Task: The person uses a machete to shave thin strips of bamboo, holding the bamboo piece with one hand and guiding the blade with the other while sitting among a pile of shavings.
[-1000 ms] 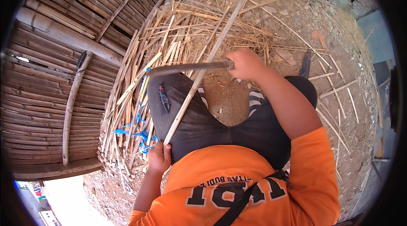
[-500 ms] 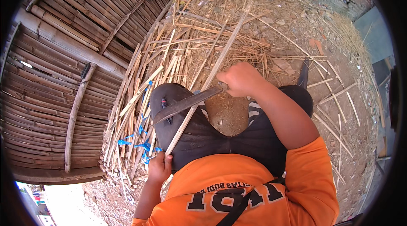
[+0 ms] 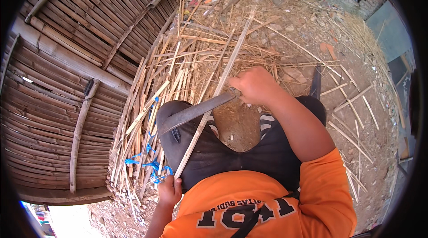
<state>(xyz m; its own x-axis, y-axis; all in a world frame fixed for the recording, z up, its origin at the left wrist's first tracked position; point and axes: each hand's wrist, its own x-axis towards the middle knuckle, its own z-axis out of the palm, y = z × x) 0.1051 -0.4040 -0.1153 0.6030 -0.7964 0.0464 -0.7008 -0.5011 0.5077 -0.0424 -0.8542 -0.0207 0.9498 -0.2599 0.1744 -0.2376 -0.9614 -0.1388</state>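
Observation:
My right hand (image 3: pixel 255 85) is closed around the handle of a machete, above the gap between my knees. The machete's dark, worn blade (image 3: pixel 196 111) reaches left over my left thigh and lies across a long, pale bamboo strip (image 3: pixel 191 146). My left hand (image 3: pixel 169 190) pinches the near end of this strip beside my left hip. From there the strip slants up and away past my right fist to the litter on the ground. A small dark object (image 3: pixel 176 135) on my left trouser leg is partly hidden by the blade.
Many split bamboo strips (image 3: pixel 142 104) are heaped on my left, with blue plastic ties (image 3: pixel 156 166) among them. A bamboo slat wall (image 3: pixel 44 126) stands further left. Loose strips (image 3: pixel 352 99) lie on the dirt at right, near a dark upright piece (image 3: pixel 315 82) beyond my right knee.
The view has shifted slightly. The blade's far end has moved a little along my left thigh and covers more of the small dark object. Both hands keep their holds.

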